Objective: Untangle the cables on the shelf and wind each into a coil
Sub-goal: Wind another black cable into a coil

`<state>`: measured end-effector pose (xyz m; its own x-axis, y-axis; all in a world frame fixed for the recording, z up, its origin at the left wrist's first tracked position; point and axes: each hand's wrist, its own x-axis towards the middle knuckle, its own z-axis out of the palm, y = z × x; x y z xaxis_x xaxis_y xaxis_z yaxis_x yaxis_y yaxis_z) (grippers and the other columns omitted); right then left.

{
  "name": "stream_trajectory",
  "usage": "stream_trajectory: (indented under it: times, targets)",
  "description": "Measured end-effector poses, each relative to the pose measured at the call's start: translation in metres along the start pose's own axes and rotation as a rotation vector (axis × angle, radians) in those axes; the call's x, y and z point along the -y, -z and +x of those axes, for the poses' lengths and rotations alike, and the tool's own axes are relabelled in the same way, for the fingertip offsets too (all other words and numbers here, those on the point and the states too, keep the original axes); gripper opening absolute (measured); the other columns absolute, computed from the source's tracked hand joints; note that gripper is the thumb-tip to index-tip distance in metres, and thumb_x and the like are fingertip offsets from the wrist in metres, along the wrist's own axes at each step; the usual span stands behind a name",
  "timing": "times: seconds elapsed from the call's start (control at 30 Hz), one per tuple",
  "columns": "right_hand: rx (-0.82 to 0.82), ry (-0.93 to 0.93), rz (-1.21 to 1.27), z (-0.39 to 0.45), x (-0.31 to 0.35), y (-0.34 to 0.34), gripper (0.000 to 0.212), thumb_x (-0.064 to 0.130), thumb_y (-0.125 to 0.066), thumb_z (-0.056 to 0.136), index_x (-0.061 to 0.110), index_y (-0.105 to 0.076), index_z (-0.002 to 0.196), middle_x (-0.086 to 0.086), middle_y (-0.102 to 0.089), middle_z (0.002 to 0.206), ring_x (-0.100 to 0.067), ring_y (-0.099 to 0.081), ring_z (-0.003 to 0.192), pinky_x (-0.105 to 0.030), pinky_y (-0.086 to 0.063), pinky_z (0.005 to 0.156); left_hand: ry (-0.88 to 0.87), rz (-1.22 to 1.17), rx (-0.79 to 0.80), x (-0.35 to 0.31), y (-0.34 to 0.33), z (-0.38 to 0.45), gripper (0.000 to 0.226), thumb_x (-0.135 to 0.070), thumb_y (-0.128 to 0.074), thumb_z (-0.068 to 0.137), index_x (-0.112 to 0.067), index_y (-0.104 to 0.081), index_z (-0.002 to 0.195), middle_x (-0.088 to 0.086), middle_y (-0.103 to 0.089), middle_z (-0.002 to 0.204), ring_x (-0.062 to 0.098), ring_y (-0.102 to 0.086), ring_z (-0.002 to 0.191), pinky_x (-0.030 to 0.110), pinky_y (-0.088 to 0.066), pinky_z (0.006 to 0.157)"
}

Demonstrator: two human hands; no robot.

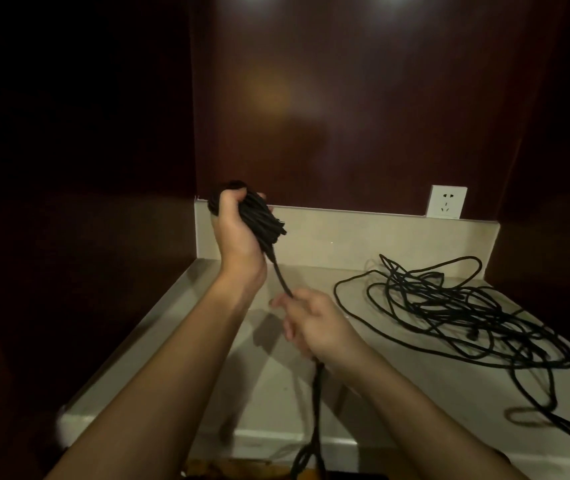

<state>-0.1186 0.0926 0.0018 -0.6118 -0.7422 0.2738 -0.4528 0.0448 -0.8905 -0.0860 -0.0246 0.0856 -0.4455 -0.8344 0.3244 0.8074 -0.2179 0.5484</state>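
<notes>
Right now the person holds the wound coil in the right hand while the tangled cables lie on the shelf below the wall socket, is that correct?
Not quite: the head view shows the coil gripped in the left hand; the right hand grips the trailing cable. The tangled cables do lie below the wall socket.

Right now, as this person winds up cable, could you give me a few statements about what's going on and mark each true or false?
1. The left hand grips a wound black coil. True.
2. The right hand lies flat on the shelf. False: its fingers are curled round a cable strand running up to the coil.
3. A loose tangle of cable lies on the shelf's right side. True.
4. A plug sits in the wall socket. False: nothing is plugged in.
</notes>
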Motion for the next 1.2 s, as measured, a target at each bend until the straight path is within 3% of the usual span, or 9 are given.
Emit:
stream_trajectory:
  times: [0.1,0.2,0.3,0.4,0.57,0.77,0.87,0.97,1.2]
  targets:
    - [0.133,-0.134,0.145,-0.015,-0.004,-0.004,0.025,0.022,-0.046,0.105,0.005,-0.064,0.099,0.000,-0.050,0.055,-0.007,-0.039,0.040,-0.023,-0.033,0.042,-0.409,0.456,0.060,-0.004,0.010,-0.001,0.027,-0.021,-0.057,0.095,-0.012,-0.045,0.117,-0.001,-0.053,0.093,-0.001,-0.055,0.076,0.015,-0.044,0.069]
    - [-0.081,0.111,-0.421,-0.011,-0.012,0.009,0.035,0.039,-0.045,0.102,0.012,-0.066,0.095,-0.001,-0.062,0.067,-0.017,-0.060,0.062,-0.040,-0.049,0.062,-0.654,0.964,0.286,-0.009,0.026,-0.004,0.049,-0.037,-0.061,0.092,-0.015,-0.042,0.131,-0.002,-0.051,0.106,0.000,-0.052,0.088,0.006,-0.036,0.072]
    - [-0.270,0.466,-0.840,-0.004,-0.001,0.031,0.034,0.045,-0.045,0.095,0.021,-0.069,0.094,0.000,-0.067,0.084,-0.028,-0.066,0.075,-0.042,-0.053,0.062,-0.741,1.421,0.504,-0.011,0.040,-0.001,0.061,-0.059,-0.056,0.089,-0.026,-0.042,0.139,-0.001,-0.051,0.122,0.014,-0.055,0.104,0.026,-0.044,0.086]
    - [-0.272,0.832,-0.860,0.003,0.017,0.047,0.032,0.041,-0.054,0.092,0.016,-0.074,0.092,0.001,-0.066,0.083,-0.023,-0.064,0.060,-0.036,-0.052,0.050,-0.503,1.525,0.770,-0.013,0.043,-0.002,0.059,-0.075,-0.046,0.084,-0.039,-0.046,0.131,-0.011,-0.059,0.113,0.014,-0.061,0.102,0.038,-0.050,0.088]
    - [-0.256,0.943,-0.708,0.016,0.024,0.061,0.039,0.050,-0.067,0.084,0.012,-0.067,0.076,0.003,-0.058,0.069,-0.015,-0.053,0.054,-0.035,-0.047,0.049,-0.032,1.222,0.920,-0.014,0.050,-0.009,0.053,-0.076,-0.041,0.090,-0.031,-0.056,0.115,-0.008,-0.066,0.101,0.010,-0.062,0.098,0.036,-0.046,0.089]
    - [-0.036,0.721,-0.652,0.020,0.037,0.070,0.051,0.064,-0.070,0.066,0.014,-0.058,0.064,0.008,-0.050,0.054,-0.014,-0.047,0.051,-0.029,-0.037,0.051,0.372,1.108,1.187,-0.020,0.053,-0.024,0.050,-0.036,-0.076,0.087,-0.001,-0.054,0.114,0.002,-0.056,0.095,0.005,-0.056,0.086,0.020,-0.047,0.078]
    - [0.137,0.573,-0.608,0.021,0.042,0.070,0.046,0.050,-0.084,0.064,0.012,-0.059,0.064,0.001,-0.052,0.054,-0.013,-0.045,0.052,-0.032,-0.036,0.054,0.496,1.169,1.290,-0.025,0.054,-0.021,0.021,-0.008,-0.070,0.091,-0.008,-0.051,0.099,-0.007,-0.052,0.079,0.000,-0.053,0.070,0.017,-0.045,0.066]
    - [0.299,0.425,-0.436,0.022,0.042,0.064,0.033,0.029,-0.084,0.076,0.012,-0.056,0.075,-0.002,-0.050,0.061,-0.011,-0.041,0.057,-0.032,-0.033,0.056,0.513,1.143,1.258,-0.030,0.057,-0.018,0.024,0.009,-0.059,0.091,-0.012,-0.052,0.099,-0.004,-0.055,0.084,-0.001,-0.056,0.070,0.016,-0.048,0.062]
    - [0.482,0.033,-0.241,0.016,0.019,0.084,0.009,0.011,-0.059,0.098,0.004,-0.054,0.094,0.008,-0.052,0.052,0.000,-0.044,0.044,-0.015,-0.033,0.046,0.374,1.250,1.058,-0.034,0.078,-0.003,0.038,-0.004,-0.065,0.084,-0.018,-0.058,0.118,0.002,-0.061,0.096,0.005,-0.059,0.078,0.019,-0.048,0.068]
